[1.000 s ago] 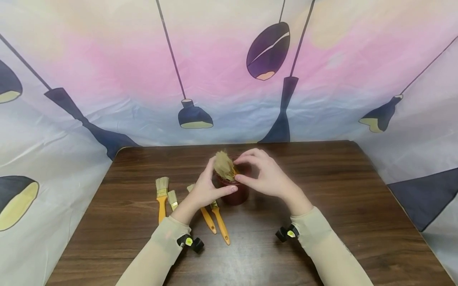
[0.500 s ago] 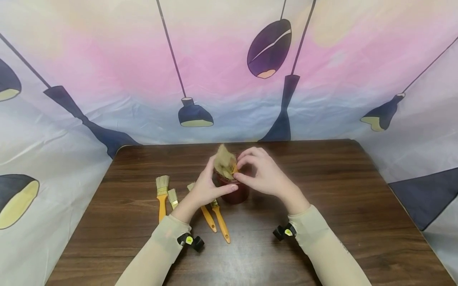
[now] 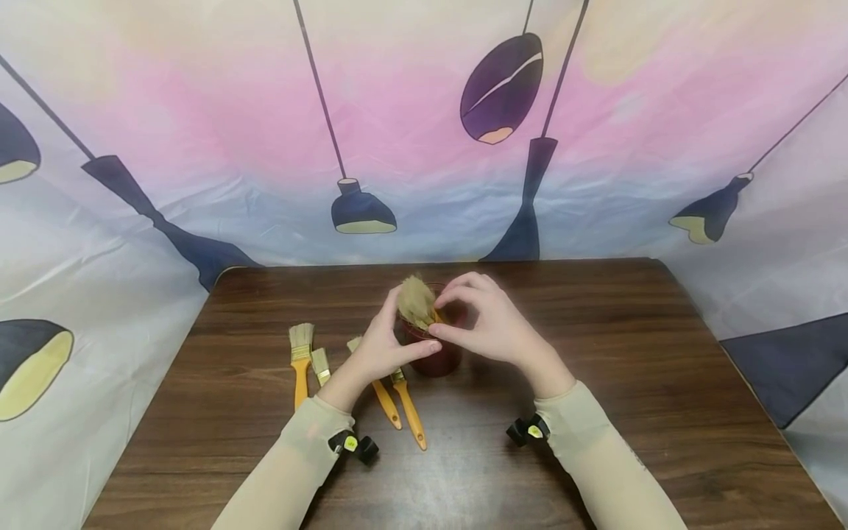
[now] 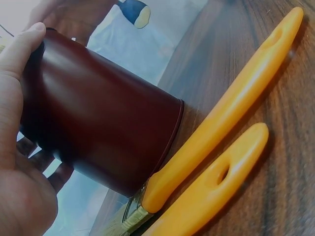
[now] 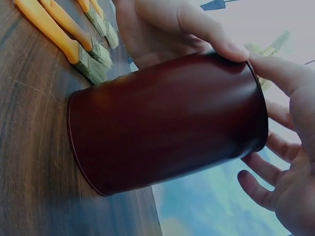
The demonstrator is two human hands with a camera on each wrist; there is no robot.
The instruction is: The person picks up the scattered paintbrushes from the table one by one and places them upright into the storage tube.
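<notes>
A dark red cylindrical cup [image 3: 433, 362] stands upright on the table, its smooth side filling much of both wrist views. My left hand [image 3: 383, 344] grips it near the rim, thumb in front and fingers round the far side. Over the cup's mouth, tan bristles of a paintbrush [image 3: 416, 302] stick up, with a bit of orange beside them. The right hand [image 3: 493, 324] pinches that paintbrush between thumb and fingers at the rim. Inside the cup, the rest of the brush is hidden.
Left of the cup lie more orange-handled paintbrushes: a wide brush [image 3: 301, 364], a smaller brush [image 3: 321, 366] partly behind the left wrist, and two close together, one a narrow brush [image 3: 411, 414]. Behind the wooden table [image 3: 596, 324] hangs a lamp-patterned cloth [image 3: 424, 132].
The bristles rise to a point half a second ago, then look rounder and lower now. The right hand shifts slightly along with the paintbrush; the left hand keeps its grip on the cup.
</notes>
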